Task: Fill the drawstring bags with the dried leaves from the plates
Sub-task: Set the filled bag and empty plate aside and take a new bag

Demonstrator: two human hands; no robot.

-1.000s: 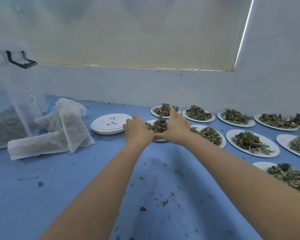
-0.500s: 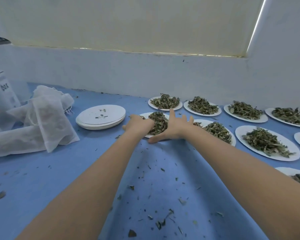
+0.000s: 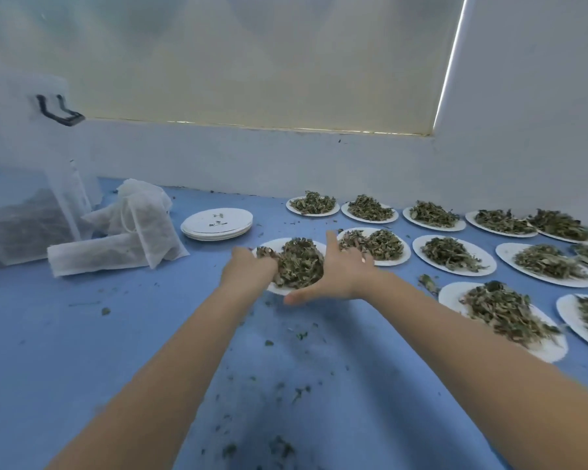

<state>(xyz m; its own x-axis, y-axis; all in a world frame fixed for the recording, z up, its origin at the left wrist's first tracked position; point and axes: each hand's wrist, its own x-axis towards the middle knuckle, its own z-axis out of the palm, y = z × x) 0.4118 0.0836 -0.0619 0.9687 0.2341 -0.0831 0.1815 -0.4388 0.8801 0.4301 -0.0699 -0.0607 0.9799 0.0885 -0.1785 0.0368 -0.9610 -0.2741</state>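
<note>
A white plate (image 3: pixel 275 245) heaped with dried leaves (image 3: pixel 301 262) sits on the blue table just beyond my hands. My left hand (image 3: pixel 248 270) lies over the plate's left rim, its fingers curled into the pile. My right hand (image 3: pixel 342 273) presses flat against the right side of the pile, fingers straight and the thumb along the front rim. White mesh drawstring bags (image 3: pixel 126 242) lie in a heap at the left, apart from both hands.
Several more plates of leaves (image 3: pixel 454 254) fill the table to the right and behind. A stack of bare plates (image 3: pixel 217 223) stands behind my left hand. A clear plastic box (image 3: pixel 21 212) with a black handle stands far left. Leaf crumbs litter the near table.
Both hands have closed in on the leaf pile, and the plate has slid a little toward me, away from its neighbour. The view has swung back to the left.
</note>
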